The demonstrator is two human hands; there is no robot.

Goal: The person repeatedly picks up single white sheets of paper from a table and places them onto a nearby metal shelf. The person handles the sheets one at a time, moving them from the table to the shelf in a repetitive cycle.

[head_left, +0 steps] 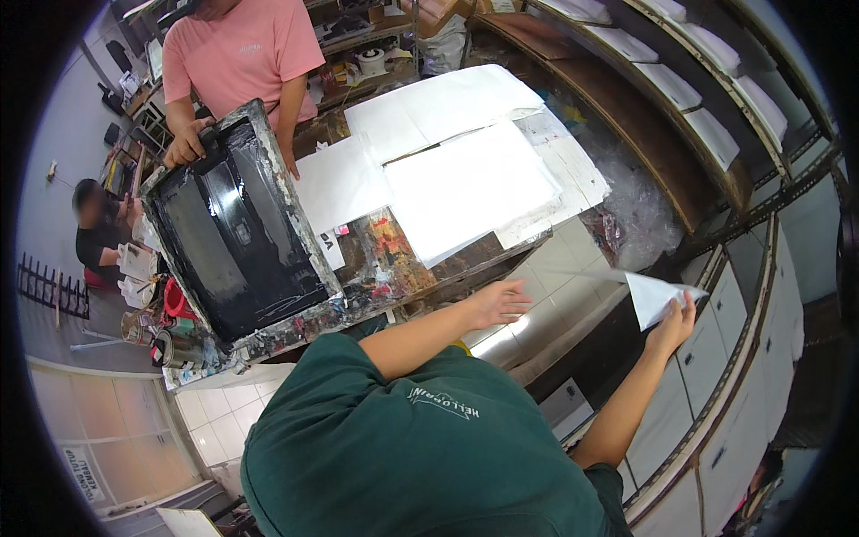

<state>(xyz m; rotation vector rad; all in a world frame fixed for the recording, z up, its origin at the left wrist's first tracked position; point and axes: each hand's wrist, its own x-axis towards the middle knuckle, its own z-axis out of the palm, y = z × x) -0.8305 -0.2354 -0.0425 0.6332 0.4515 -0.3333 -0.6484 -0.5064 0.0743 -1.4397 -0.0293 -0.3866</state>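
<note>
In my right hand (673, 328) is a thin white sheet (651, 300), pinched at one edge and seen nearly edge-on, to the right of the table. My left hand (501, 303) is in the air by the table's front edge, fingers stretched out, holding nothing. Beyond it lies a stack of white paper (470, 188) on the worktable. A screen-printing frame (219, 219) smeared with black ink stands tilted at the table's left. A co-worker's hand (188, 143) grips its upper edge.
Racks (626, 116) with white sheets on their shelves curve along the right side. More white paper (438, 103) lies at the table's back. Cans (174, 347) sit at its left corner. A second person (100, 228) is farther left.
</note>
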